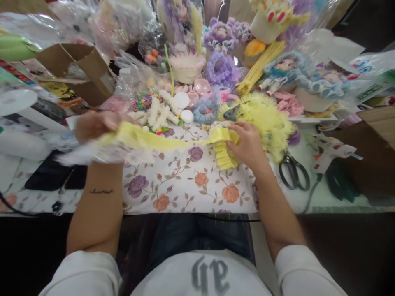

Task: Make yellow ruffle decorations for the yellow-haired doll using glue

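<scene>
left hand (97, 125): blurred, gripping yellow ribbon (148, 137) | right hand (248, 144): pinching pleated folds (226, 159), right | step: seemingly stretching ribbon | next: likely calls for even tension

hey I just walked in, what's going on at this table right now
Someone is handling a yellow strip with both hands, above a floral cloth. The left hand, blurred, grips one part, with whitish see-through material hanging below it. The right hand holds the strip's pleated part. Black-handled scissors and a glue gun lie to the right; a frilly yellow bundle sits just beyond the right hand.
</scene>
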`<action>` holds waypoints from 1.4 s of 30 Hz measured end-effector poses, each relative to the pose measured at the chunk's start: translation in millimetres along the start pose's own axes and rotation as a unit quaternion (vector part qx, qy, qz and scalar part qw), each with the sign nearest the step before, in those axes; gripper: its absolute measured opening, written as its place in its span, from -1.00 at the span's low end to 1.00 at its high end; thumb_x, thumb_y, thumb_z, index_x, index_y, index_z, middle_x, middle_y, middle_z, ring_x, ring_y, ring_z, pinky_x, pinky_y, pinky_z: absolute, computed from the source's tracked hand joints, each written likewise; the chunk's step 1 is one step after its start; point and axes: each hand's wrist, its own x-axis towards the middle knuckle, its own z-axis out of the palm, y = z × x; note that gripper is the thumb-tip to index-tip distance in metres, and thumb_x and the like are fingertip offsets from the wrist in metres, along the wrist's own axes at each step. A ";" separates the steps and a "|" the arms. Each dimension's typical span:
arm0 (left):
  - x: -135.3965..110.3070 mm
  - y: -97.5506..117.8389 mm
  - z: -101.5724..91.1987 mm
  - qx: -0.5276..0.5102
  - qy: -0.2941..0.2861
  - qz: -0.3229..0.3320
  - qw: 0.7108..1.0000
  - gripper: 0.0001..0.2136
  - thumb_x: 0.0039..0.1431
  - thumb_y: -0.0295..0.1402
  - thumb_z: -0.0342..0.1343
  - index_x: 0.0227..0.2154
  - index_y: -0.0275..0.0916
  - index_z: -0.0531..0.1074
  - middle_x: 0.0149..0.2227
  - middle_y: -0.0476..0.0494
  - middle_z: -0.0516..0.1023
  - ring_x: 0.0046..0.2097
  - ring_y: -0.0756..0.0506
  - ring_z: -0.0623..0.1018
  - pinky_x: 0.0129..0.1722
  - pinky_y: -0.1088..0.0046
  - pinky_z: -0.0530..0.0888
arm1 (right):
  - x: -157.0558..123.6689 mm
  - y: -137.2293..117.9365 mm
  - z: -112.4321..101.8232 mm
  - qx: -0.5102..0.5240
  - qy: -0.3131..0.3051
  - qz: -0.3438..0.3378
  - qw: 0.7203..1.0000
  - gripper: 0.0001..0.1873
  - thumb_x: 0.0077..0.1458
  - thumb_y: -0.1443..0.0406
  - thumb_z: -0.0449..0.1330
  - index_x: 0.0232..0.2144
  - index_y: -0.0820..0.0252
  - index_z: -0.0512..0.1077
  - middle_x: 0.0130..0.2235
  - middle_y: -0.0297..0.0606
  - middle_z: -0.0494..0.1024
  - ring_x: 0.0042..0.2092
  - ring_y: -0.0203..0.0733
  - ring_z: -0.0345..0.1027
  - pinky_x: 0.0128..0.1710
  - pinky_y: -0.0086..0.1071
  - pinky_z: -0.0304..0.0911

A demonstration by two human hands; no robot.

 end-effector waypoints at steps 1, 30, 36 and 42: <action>-0.6 0.7 6.8 -0.051 -0.040 0.006 0.998 -0.53 0.13 0.08 0.09 -0.70 -0.17 0.36 -0.71 -0.04 0.31 -0.57 -0.04 0.38 -0.47 0.34 0.44 | -0.3 0.5 0.2 -0.025 0.006 0.006 1.000 -0.75 0.02 0.36 0.26 -0.19 0.13 0.58 -0.05 -0.07 0.56 0.02 0.14 0.39 0.08 0.06 0.30; 6.3 -59.5 113.4 0.375 -0.148 0.030 0.915 -0.50 0.20 -0.08 0.20 0.15 -0.15 0.42 0.29 -0.32 0.32 0.33 -0.32 0.27 0.32 -0.03 0.22 | 16.8 5.1 -36.8 0.811 0.189 0.292 0.471 -0.76 0.13 0.19 -0.01 -0.55 0.09 0.22 -0.61 -0.36 0.41 -0.63 -0.32 0.24 -0.67 -0.49 0.24; -0.4 -59.7 117.3 0.458 -0.256 0.069 0.849 -0.67 0.35 -0.15 0.02 0.06 -0.06 0.51 0.45 -0.18 0.06 0.48 -0.37 -0.07 0.40 -0.15 -0.09 | 9.1 14.7 -35.1 0.838 0.066 0.200 0.503 -0.58 -0.15 0.01 0.23 -0.61 0.07 0.09 -0.71 -0.55 0.14 -0.74 -0.46 -0.30 -0.83 -0.50 -0.34; 2.0 -56.7 107.2 0.461 -0.303 0.037 0.833 -0.73 0.09 -0.07 0.30 -0.33 -0.17 0.55 0.35 -0.26 0.24 0.45 -0.48 -0.01 0.37 -0.28 -0.20 | 9.5 22.1 -31.2 0.737 0.145 0.219 0.623 -0.66 -0.22 0.01 0.28 -0.57 0.01 0.24 -0.65 -0.46 0.16 -0.66 -0.37 -0.12 -0.67 -0.37 -0.17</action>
